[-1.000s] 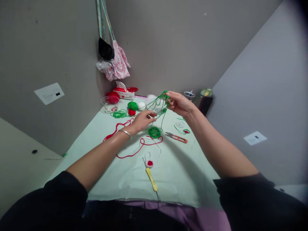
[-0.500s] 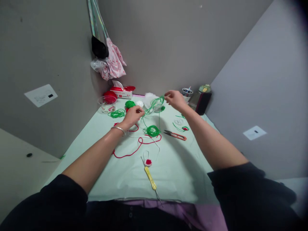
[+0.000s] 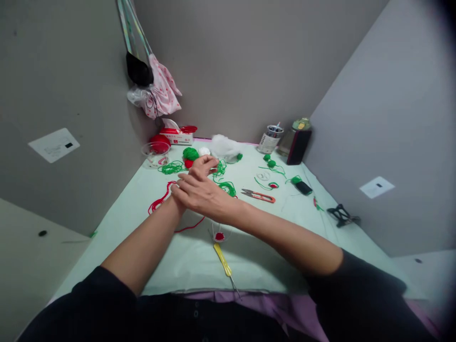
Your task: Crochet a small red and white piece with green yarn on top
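Note:
My left hand [image 3: 204, 163] rests low over the pale green table cover [image 3: 263, 237], fingers pinched together on a tangle of green yarn [image 3: 220, 169]. My right hand [image 3: 201, 194] crosses over my left wrist and lies flat on it, fingers stretched toward the left, holding nothing. A green yarn coil [image 3: 228, 188] lies just right of both hands. A red yarn strand [image 3: 159, 202] trails from under my left forearm. In front of my right wrist lie a small red crochet piece [image 3: 220, 236] and a yellow-handled crochet hook [image 3: 223, 259].
Orange snips [image 3: 259, 195] lie right of the hands. At the back stand a glass bowl [image 3: 153, 154], a tissue box [image 3: 178, 137], a green yarn ball [image 3: 190, 153], white stuffing [image 3: 223, 145], a tin [image 3: 269, 138] and a dark bottle [image 3: 297, 142]. Black scissors [image 3: 342, 214] lie far right.
Both hands have come down from the raised green yarn. My right hand let go of it and swung left across my left wrist. My left hand dropped toward the table.

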`<state>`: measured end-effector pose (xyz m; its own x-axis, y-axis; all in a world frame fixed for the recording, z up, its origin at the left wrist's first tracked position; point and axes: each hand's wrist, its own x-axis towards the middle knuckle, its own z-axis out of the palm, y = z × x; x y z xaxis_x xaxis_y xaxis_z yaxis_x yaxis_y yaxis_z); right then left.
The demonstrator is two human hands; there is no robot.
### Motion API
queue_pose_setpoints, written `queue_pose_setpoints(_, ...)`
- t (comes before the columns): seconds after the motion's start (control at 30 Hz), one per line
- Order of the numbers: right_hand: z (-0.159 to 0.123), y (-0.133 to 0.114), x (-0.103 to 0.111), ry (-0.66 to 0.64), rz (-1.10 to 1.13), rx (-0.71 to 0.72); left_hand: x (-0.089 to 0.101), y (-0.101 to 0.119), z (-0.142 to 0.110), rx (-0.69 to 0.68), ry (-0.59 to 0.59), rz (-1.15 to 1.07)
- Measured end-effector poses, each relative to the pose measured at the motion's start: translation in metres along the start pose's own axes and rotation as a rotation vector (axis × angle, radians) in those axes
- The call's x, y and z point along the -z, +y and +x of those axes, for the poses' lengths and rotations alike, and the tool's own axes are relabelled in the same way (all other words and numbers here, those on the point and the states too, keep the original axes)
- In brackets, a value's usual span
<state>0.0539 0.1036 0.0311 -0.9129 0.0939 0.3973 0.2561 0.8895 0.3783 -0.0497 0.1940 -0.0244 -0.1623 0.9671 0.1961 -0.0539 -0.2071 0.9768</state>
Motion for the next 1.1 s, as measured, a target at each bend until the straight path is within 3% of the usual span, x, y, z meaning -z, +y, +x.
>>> queue_pose_setpoints(0.13, 0.003, -0.01, -0.004, -0.038, -0.033, 0.038, -0.005, 0.0, -0.007, 0.017, -0.069, 0.119)
queue_pose_setpoints(0.37, 0.0, -0.017, 0.013, -0.089, 0.199, 0.072, -0.009, 0.016, -0.027, -0.121, -0.085, 0.194)
queue_pose_setpoints(0.5, -0.031, -0.018, 0.037, -0.07, 0.312, -0.08, 0.014, 0.026, -0.02, -0.057, -0.029, 0.122)
queue_pose_setpoints(0.63, -0.08, -0.035, 0.062, -0.274, 0.349, -0.053, 0.048, 0.036, -0.026, -0.007, 0.041, 0.026)
queue_pose_setpoints(0.73, -0.108, -0.055, 0.064, -0.396, 0.282, -0.026, 0.061, 0.045, -0.041, 0.031, 0.067, -0.087)
queue_pose_setpoints(0.9, -0.127, -0.074, 0.043, -0.33, 0.198, 0.07, 0.057, 0.059, -0.061, 0.136, 0.023, -0.265)
queue_pose_setpoints(1.1, -0.132, -0.066, 0.026, -0.154, 0.167, 0.173, 0.05, 0.062, -0.075, 0.243, 0.012, -0.404)
